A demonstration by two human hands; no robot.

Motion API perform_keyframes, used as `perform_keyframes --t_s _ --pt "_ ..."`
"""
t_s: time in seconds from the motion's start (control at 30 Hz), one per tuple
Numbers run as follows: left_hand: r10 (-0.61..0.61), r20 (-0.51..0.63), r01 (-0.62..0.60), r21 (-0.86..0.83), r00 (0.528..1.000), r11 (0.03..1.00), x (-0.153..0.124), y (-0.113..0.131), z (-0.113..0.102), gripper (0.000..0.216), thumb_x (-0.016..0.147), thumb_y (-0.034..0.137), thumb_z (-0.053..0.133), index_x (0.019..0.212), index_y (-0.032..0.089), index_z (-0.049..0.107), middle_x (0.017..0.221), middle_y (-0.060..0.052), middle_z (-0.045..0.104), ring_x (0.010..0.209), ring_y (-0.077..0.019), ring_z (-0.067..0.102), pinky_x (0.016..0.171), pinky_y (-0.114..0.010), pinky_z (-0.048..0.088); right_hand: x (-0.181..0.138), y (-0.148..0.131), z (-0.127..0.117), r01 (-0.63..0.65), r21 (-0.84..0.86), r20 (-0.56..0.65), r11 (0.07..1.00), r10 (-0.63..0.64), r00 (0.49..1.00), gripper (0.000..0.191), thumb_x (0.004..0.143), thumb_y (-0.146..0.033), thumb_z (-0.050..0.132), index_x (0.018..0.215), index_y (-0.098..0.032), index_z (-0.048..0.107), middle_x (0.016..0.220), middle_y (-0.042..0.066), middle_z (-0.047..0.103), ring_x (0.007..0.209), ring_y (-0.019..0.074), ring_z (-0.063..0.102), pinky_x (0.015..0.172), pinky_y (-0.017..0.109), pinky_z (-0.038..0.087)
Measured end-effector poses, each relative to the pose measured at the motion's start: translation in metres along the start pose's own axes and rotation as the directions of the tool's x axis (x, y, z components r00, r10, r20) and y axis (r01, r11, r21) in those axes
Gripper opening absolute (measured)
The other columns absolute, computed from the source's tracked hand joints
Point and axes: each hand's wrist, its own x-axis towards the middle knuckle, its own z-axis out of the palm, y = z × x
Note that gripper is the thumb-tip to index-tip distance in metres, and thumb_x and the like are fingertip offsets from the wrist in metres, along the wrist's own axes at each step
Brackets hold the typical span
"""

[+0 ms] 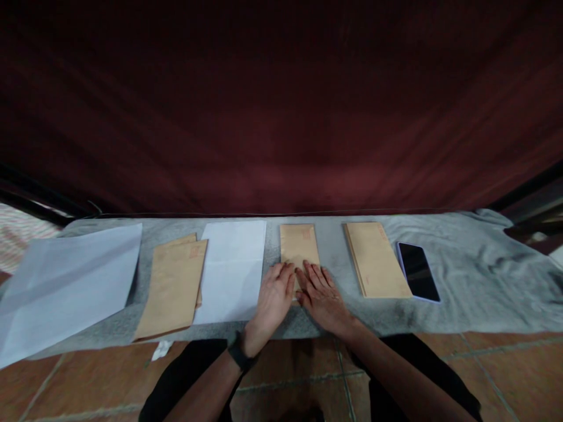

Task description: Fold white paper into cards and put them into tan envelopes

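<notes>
Two hands side by side, left hand [272,299], right hand [323,296], palms flat on near end of brown envelope [299,246]

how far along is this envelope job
Looks done, perhaps: two brown envelopes lie overlapped left of centre. In hand: the left hand and right hand press flat on the middle envelope. Seemingly left: the envelope stack beside the phone lies untouched, and a white sheet and a larger sheet lie loose on the grey cloth.
</notes>
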Motion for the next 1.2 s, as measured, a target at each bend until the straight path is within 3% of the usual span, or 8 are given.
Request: perform_keyframes --t_s 0.1,0.17,0.27,0.37,0.5,0.87,1.07,1.2 --pt "0.187 -0.002 -0.186 0.089 0.982 0.979 0.019 0.007 0.020 0.044 0.104 0.031 0.035 0.142 0.014 0.050 0.151 -0.014 0.048 0.145 -0.0260 0.038 0.118 -0.045 0.035 0.000 0.001 0.003 0.008 -0.021 -0.005 1.000 -0.008 1.000 0.053 0.100 -0.036 0.050 0.148 -0.014 0.046 0.160 0.014 0.035 0.149 0.0291 0.029 0.122 0.050 0.023" --pt "0.221 0.023 -0.222 0.160 0.975 0.962 0.039 0.007 0.032 0.049 0.104 0.035 0.034 0.147 0.012 0.043 0.157 -0.014 0.041 0.150 -0.0260 0.029 0.122 -0.046 0.029 0.000 0.001 0.005 0.004 -0.021 -0.014 1.000 -0.005 1.000 0.051 0.100 -0.038 0.051 0.144 -0.013 0.051 0.156 0.015 0.043 0.149 0.0281 0.031 0.123 0.049 0.022" --pt "0.243 0.090 -0.258 0.230 0.966 0.939 0.077 -0.003 0.042 0.055 0.105 0.038 0.032 0.153 0.012 0.034 0.162 -0.012 0.033 0.152 -0.0249 0.023 0.124 -0.046 0.023 0.000 -0.001 0.004 -0.009 -0.013 -0.029 1.000 0.009 1.000 0.048 0.101 -0.041 0.049 0.141 -0.015 0.055 0.152 0.015 0.048 0.147 0.0275 0.034 0.123 0.049 0.023" --pt "0.263 0.177 -0.303 0.267 0.948 0.915 0.115 -0.016 0.045 0.056 0.105 0.042 0.029 0.155 0.016 0.033 0.162 -0.008 0.033 0.153 -0.0236 0.022 0.125 -0.047 0.018 0.002 -0.003 0.002 -0.016 -0.014 -0.050 1.000 0.015 0.999 0.053 0.101 -0.042 0.048 0.147 -0.016 0.048 0.156 0.014 0.043 0.146 0.0291 0.036 0.121 0.050 0.026" --pt "0.253 0.249 -0.317 0.266 0.935 0.910 0.140 -0.032 0.047 0.056 0.105 0.043 0.027 0.156 0.019 0.032 0.162 -0.007 0.033 0.152 -0.0224 0.024 0.125 -0.045 0.017 0.003 -0.004 0.002 -0.005 0.001 -0.069 1.000 0.005 0.998 0.054 0.101 -0.042 0.046 0.150 -0.017 0.044 0.157 0.013 0.041 0.146 0.0302 0.036 0.119 0.052 0.027" --pt "0.374 0.359 -0.449 0.153 0.855 0.880 0.111 -0.042 0.045 0.056 0.107 0.044 0.019 0.157 0.022 0.029 0.164 -0.001 0.030 0.153 -0.0158 0.017 0.126 -0.039 0.009 0.003 -0.005 0.000 -0.016 0.081 -0.039 0.997 0.019 0.999 0.053 0.097 -0.037 0.055 0.146 -0.018 0.048 0.154 0.014 0.045 0.145 0.0315 0.036 0.119 0.055 0.030" --pt "0.423 0.352 -0.482 0.099 0.835 0.870 0.085 -0.042 0.039 0.053 0.107 0.041 0.021 0.157 0.025 0.030 0.163 0.000 0.031 0.153 -0.0147 0.019 0.125 -0.038 0.011 0.004 0.021 -0.015 0.080 0.390 0.020 0.917 -0.096 0.995 0.042 0.096 -0.012 0.044 0.132 -0.021 0.062 0.143 0.008 0.059 0.135 0.0182 0.051 0.118 0.043 0.037" --pt "0.441 0.372 -0.496 0.062 0.817 0.866 0.060 -0.036 0.032 0.054 0.107 0.040 0.023 0.158 0.023 0.027 0.164 -0.002 0.030 0.153 -0.0159 0.018 0.125 -0.039 0.013 0.006 0.040 -0.021 0.006 0.575 0.037 0.818 -0.033 0.999 0.040 0.091 -0.005 0.045 0.115 -0.023 0.071 0.125 0.006 0.071 0.118 0.0176 0.065 0.106 0.039 0.050"
